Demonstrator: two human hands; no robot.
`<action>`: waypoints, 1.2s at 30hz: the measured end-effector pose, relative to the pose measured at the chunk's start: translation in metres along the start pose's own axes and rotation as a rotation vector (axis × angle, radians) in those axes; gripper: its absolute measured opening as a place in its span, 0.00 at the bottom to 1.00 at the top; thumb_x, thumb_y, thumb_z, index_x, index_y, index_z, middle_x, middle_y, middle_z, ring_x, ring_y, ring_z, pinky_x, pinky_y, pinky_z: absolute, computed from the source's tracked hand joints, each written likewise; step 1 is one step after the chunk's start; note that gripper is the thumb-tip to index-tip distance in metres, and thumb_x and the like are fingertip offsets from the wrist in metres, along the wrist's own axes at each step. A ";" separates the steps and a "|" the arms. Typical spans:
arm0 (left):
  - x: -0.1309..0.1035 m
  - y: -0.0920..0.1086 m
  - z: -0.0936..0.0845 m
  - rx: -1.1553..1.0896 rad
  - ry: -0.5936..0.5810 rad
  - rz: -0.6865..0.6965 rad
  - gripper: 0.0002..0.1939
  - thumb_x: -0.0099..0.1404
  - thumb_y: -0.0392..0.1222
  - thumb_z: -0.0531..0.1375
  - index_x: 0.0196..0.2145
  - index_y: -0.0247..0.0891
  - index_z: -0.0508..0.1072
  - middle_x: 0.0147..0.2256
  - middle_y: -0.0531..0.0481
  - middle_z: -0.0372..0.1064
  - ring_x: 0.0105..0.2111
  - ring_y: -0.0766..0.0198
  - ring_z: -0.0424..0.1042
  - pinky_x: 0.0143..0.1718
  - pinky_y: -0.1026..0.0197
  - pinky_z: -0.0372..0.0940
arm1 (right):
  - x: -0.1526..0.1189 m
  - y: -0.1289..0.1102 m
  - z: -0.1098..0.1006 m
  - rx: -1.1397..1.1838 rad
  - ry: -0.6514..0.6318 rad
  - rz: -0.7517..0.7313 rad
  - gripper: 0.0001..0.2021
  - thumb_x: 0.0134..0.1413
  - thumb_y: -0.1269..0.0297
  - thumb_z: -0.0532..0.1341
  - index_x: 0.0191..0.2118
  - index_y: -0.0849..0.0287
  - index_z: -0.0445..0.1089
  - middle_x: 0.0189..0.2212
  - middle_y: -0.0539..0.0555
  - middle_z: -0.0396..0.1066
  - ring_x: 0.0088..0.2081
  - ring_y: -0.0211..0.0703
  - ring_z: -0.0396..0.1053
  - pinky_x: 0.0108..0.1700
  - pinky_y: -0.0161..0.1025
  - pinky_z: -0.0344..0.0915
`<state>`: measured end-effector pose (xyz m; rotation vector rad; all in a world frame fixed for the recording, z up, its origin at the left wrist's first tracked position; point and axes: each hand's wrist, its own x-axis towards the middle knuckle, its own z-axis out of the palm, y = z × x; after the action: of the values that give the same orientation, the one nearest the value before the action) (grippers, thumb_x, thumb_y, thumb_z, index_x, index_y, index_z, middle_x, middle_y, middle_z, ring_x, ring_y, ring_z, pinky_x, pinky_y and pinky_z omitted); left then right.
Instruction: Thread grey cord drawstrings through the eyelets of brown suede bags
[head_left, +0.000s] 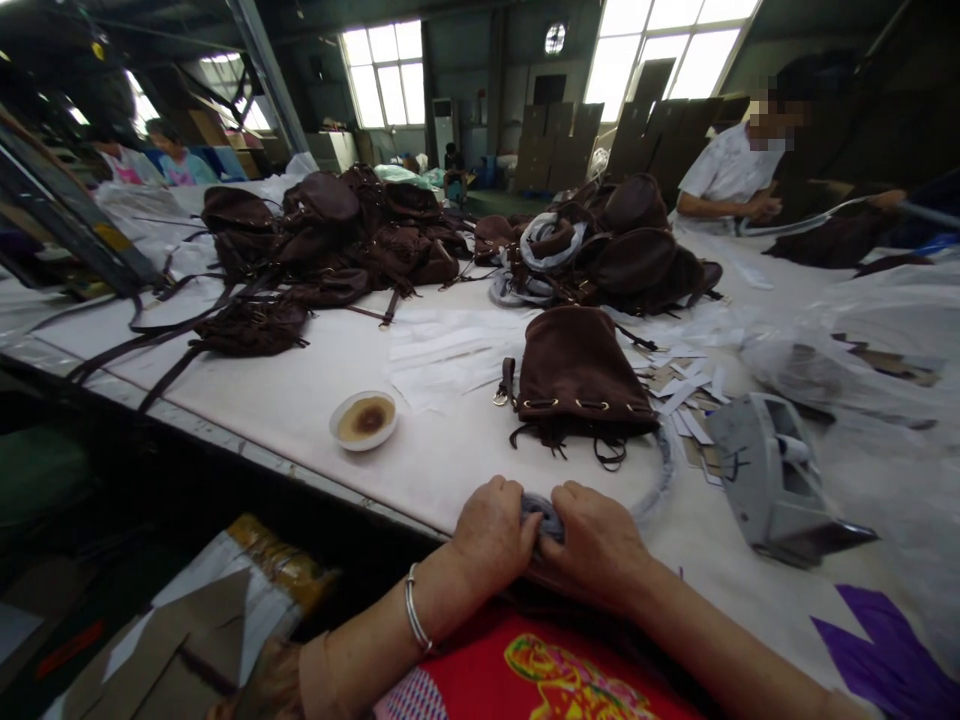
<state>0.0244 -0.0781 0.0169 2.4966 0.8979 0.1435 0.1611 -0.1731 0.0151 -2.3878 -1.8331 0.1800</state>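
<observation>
At the near edge of the table, my left hand (pixel 491 530) and my right hand (pixel 596 540) are side by side, both closed on a plastic-wrapped bag strap (pixel 541 512). The strap is bunched between my thumbs and fingers. Its grey, wrapped length curves up on the right toward a dark brown drawstring bag (pixel 577 360). That bag lies just beyond my hands, its eyelets and cord ends facing me. What lies beneath my palms is hidden.
A white bowl (pixel 364 420) with brown residue sits left. A grey tape dispenser (pixel 772 480) and paper strips (pixel 690 400) are right. Piled brown bags (pixel 330 230) cover the table's far side. A co-worker (pixel 735 170) stands at far right. Cartons (pixel 187 640) lie below left.
</observation>
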 end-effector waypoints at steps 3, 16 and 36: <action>-0.002 0.001 -0.001 0.051 -0.028 -0.065 0.13 0.66 0.49 0.54 0.37 0.36 0.71 0.37 0.42 0.70 0.37 0.55 0.70 0.41 0.56 0.65 | -0.002 -0.010 0.003 -0.036 0.017 0.110 0.12 0.56 0.55 0.56 0.32 0.58 0.68 0.32 0.57 0.72 0.34 0.48 0.70 0.33 0.40 0.54; 0.031 0.014 0.005 0.100 -0.165 0.059 0.10 0.62 0.39 0.54 0.36 0.33 0.74 0.38 0.40 0.70 0.37 0.56 0.72 0.40 0.58 0.67 | 0.002 0.034 -0.022 0.202 -0.112 -0.048 0.09 0.57 0.57 0.58 0.32 0.57 0.69 0.30 0.53 0.73 0.33 0.43 0.68 0.34 0.37 0.53; -0.009 0.027 0.012 0.036 0.025 0.522 0.17 0.58 0.51 0.66 0.38 0.35 0.72 0.42 0.43 0.63 0.45 0.51 0.61 0.49 0.47 0.62 | -0.001 0.039 0.002 0.202 -0.075 0.224 0.08 0.53 0.65 0.57 0.26 0.58 0.69 0.25 0.54 0.74 0.28 0.42 0.67 0.29 0.37 0.46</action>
<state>0.0358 -0.1060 0.0197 2.7124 0.2385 0.3310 0.1974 -0.1838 0.0066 -2.4647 -1.4902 0.4593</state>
